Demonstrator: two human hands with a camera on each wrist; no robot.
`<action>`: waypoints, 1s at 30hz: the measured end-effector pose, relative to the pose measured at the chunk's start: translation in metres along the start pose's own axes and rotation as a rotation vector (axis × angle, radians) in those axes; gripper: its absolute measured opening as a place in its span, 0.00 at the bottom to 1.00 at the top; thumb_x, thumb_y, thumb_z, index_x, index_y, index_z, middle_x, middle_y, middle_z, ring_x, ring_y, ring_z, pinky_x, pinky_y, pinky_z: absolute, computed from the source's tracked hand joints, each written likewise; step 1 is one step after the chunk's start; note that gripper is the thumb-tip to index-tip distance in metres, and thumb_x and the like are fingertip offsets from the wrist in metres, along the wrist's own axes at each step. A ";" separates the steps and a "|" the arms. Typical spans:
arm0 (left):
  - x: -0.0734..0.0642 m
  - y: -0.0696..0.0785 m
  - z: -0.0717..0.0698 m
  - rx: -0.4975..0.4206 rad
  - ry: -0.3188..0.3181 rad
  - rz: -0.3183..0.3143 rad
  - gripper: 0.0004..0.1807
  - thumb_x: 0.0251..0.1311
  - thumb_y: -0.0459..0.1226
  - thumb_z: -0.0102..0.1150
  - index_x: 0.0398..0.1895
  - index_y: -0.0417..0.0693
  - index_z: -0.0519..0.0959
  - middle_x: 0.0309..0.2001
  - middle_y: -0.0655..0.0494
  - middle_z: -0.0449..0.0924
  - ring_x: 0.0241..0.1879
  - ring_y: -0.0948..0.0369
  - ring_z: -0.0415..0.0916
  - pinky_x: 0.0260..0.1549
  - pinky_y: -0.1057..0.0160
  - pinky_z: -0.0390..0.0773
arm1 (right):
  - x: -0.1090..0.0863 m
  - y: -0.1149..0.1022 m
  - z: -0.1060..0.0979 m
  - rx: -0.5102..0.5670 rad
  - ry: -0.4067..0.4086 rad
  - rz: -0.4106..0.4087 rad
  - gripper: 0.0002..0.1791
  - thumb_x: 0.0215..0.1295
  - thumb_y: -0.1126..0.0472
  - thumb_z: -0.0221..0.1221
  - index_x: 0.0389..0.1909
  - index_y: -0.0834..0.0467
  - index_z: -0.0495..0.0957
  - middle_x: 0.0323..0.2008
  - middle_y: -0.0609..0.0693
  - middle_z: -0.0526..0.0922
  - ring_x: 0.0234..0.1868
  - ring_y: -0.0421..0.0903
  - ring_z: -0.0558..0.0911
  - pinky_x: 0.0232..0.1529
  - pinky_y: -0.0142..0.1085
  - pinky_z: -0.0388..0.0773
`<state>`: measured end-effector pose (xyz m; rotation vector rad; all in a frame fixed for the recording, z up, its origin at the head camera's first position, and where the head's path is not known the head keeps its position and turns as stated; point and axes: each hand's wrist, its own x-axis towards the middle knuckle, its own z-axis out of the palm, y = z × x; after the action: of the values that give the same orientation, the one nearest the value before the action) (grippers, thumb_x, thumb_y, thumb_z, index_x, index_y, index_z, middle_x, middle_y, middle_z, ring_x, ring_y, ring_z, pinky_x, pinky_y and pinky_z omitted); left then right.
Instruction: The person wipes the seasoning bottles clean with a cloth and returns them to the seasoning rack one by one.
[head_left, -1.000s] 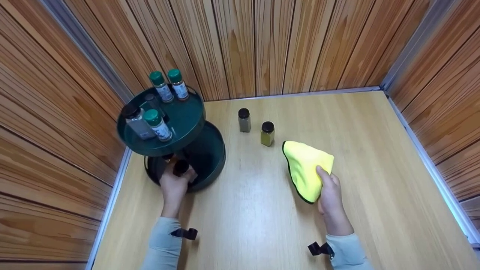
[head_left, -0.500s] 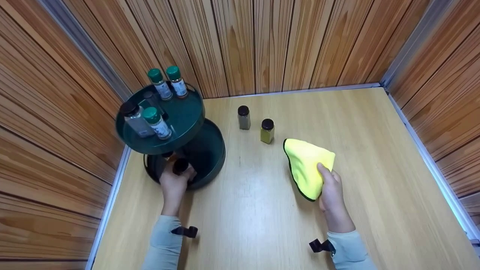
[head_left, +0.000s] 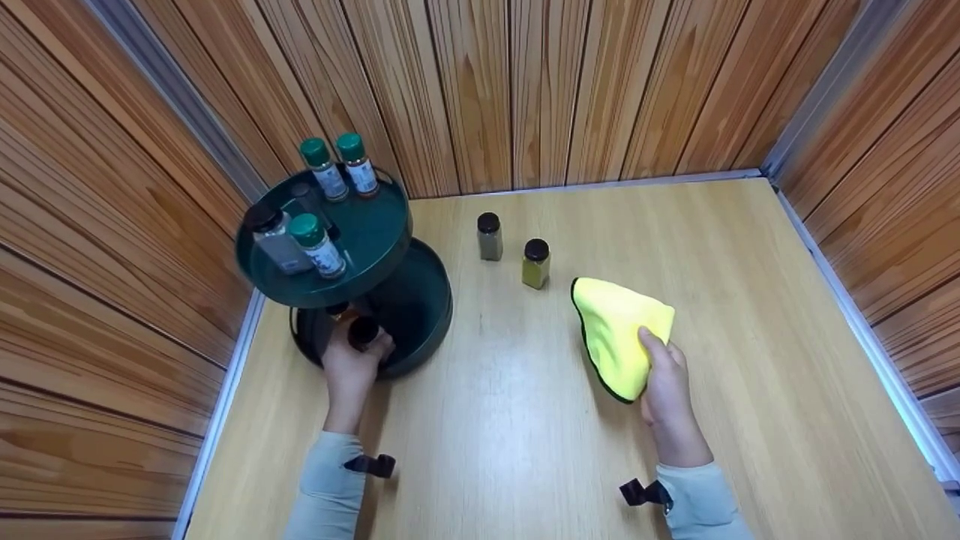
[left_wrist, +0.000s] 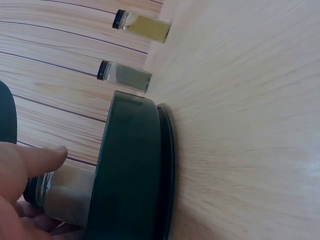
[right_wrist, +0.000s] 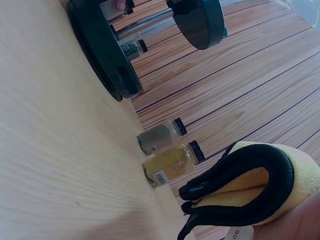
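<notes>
On the lower tier of a dark green two-tier rack (head_left: 429, 315), my left hand (head_left: 351, 367) grips a spice jar (left_wrist: 72, 195) with a black lid. In the left wrist view, the thumb lies along one side of the jar and the fingers lie on the other; the tray wall hides its base. Another lid (head_left: 337, 308) shows just beyond this hand, partly under the upper tier. My right hand (head_left: 666, 390) holds a folded yellow cloth (head_left: 616, 330) with black edging above the table, thumb on top. A white tag (right_wrist: 239, 233) hangs by the cloth in the right wrist view.
The upper tier (head_left: 367, 232) bears several jars, among them a green-capped jar (head_left: 319, 246) and a larger black-capped jar (head_left: 279, 238). On the table (head_left: 495, 420) stand a grey-filled jar (head_left: 490, 238) and a yellow-green-filled jar (head_left: 535, 265). Wood-plank walls (head_left: 525, 90) enclose the table's back and sides.
My right hand and the cloth have drifted slightly to the right. The left hand keeps its grip on the spice jar in the same spot.
</notes>
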<state>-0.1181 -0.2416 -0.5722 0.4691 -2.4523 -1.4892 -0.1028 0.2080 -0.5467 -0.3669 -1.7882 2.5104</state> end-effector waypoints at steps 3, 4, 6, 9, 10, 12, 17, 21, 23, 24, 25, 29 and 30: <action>-0.001 0.003 -0.001 -0.040 0.014 0.004 0.35 0.60 0.40 0.73 0.69 0.45 0.71 0.64 0.50 0.73 0.53 0.54 0.82 0.53 0.51 0.83 | 0.000 0.001 0.000 0.006 -0.003 -0.001 0.21 0.81 0.51 0.49 0.54 0.66 0.73 0.37 0.50 0.86 0.38 0.45 0.86 0.41 0.37 0.82; -0.001 0.004 -0.001 -0.047 0.025 0.011 0.34 0.60 0.41 0.73 0.68 0.45 0.72 0.62 0.50 0.74 0.50 0.55 0.84 0.51 0.52 0.84 | 0.001 0.000 -0.001 0.006 -0.002 0.001 0.21 0.81 0.51 0.49 0.54 0.66 0.73 0.37 0.50 0.86 0.38 0.45 0.86 0.41 0.38 0.82; -0.001 0.007 -0.002 -0.048 0.048 0.021 0.33 0.60 0.42 0.73 0.67 0.44 0.73 0.61 0.49 0.74 0.48 0.55 0.84 0.51 0.52 0.83 | 0.001 0.000 -0.001 0.008 0.002 0.002 0.21 0.81 0.51 0.49 0.54 0.66 0.73 0.37 0.50 0.86 0.38 0.45 0.86 0.41 0.38 0.83; -0.001 0.014 -0.004 0.021 0.097 0.052 0.32 0.61 0.44 0.72 0.66 0.43 0.74 0.62 0.47 0.75 0.56 0.55 0.78 0.60 0.50 0.77 | 0.002 0.000 -0.001 0.020 0.016 0.006 0.20 0.80 0.51 0.50 0.54 0.65 0.74 0.36 0.50 0.86 0.37 0.45 0.86 0.40 0.38 0.83; -0.002 0.016 -0.004 0.047 0.113 0.066 0.32 0.61 0.45 0.72 0.66 0.43 0.74 0.63 0.47 0.75 0.59 0.54 0.75 0.63 0.49 0.75 | 0.002 -0.001 -0.001 0.025 0.021 0.008 0.20 0.80 0.51 0.50 0.53 0.65 0.74 0.36 0.50 0.87 0.37 0.45 0.86 0.40 0.37 0.83; -0.004 0.020 -0.002 0.102 0.146 0.118 0.32 0.63 0.46 0.70 0.67 0.43 0.74 0.64 0.46 0.75 0.63 0.52 0.70 0.66 0.47 0.70 | 0.002 0.000 -0.002 0.029 0.016 0.005 0.20 0.80 0.51 0.50 0.53 0.65 0.74 0.36 0.50 0.87 0.37 0.45 0.86 0.39 0.37 0.83; -0.009 0.022 0.009 0.237 0.237 0.342 0.27 0.66 0.45 0.67 0.63 0.43 0.75 0.61 0.44 0.75 0.62 0.48 0.70 0.64 0.46 0.71 | 0.002 0.002 -0.004 0.016 -0.019 -0.015 0.22 0.81 0.49 0.49 0.54 0.65 0.73 0.37 0.51 0.86 0.37 0.45 0.86 0.39 0.37 0.83; -0.010 0.022 0.017 0.284 0.299 0.551 0.21 0.66 0.41 0.67 0.59 0.42 0.78 0.60 0.44 0.77 0.63 0.47 0.71 0.65 0.46 0.72 | 0.003 0.002 -0.004 0.021 -0.010 -0.007 0.22 0.80 0.49 0.50 0.55 0.65 0.73 0.38 0.50 0.86 0.38 0.45 0.86 0.41 0.38 0.83; -0.012 0.023 0.022 0.286 0.310 0.642 0.19 0.66 0.39 0.67 0.57 0.41 0.80 0.60 0.46 0.78 0.64 0.48 0.72 0.66 0.45 0.71 | 0.003 0.002 -0.003 0.024 -0.005 -0.005 0.22 0.80 0.49 0.50 0.55 0.65 0.73 0.37 0.50 0.86 0.39 0.45 0.86 0.41 0.38 0.83; -0.014 0.023 0.025 0.279 0.308 0.684 0.18 0.65 0.38 0.67 0.55 0.41 0.81 0.60 0.46 0.79 0.64 0.48 0.72 0.66 0.46 0.71 | 0.003 0.002 -0.004 0.024 -0.004 -0.004 0.22 0.80 0.49 0.50 0.55 0.65 0.73 0.37 0.50 0.86 0.39 0.45 0.86 0.41 0.38 0.83; -0.016 0.023 0.029 0.270 0.299 0.718 0.17 0.66 0.38 0.67 0.55 0.41 0.82 0.60 0.47 0.80 0.64 0.48 0.73 0.66 0.47 0.71 | 0.002 0.002 -0.004 0.023 -0.001 -0.002 0.21 0.80 0.49 0.50 0.55 0.65 0.73 0.37 0.50 0.86 0.38 0.45 0.86 0.41 0.38 0.83; -0.024 0.027 0.046 0.204 0.227 0.773 0.15 0.66 0.38 0.66 0.54 0.43 0.83 0.60 0.50 0.80 0.63 0.52 0.74 0.65 0.54 0.73 | 0.002 0.001 -0.003 0.019 0.010 0.004 0.20 0.80 0.50 0.50 0.54 0.65 0.73 0.36 0.50 0.86 0.37 0.45 0.86 0.40 0.37 0.83; -0.025 0.028 0.050 0.184 0.211 0.774 0.15 0.67 0.38 0.66 0.54 0.44 0.82 0.60 0.51 0.80 0.63 0.53 0.74 0.65 0.55 0.73 | 0.002 0.001 -0.003 0.022 0.010 0.005 0.20 0.80 0.50 0.50 0.54 0.65 0.74 0.36 0.50 0.86 0.37 0.45 0.86 0.40 0.37 0.83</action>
<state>-0.1173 -0.1790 -0.5705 -0.2704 -2.2101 -0.8494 -0.1040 0.2107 -0.5492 -0.3821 -1.7566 2.5249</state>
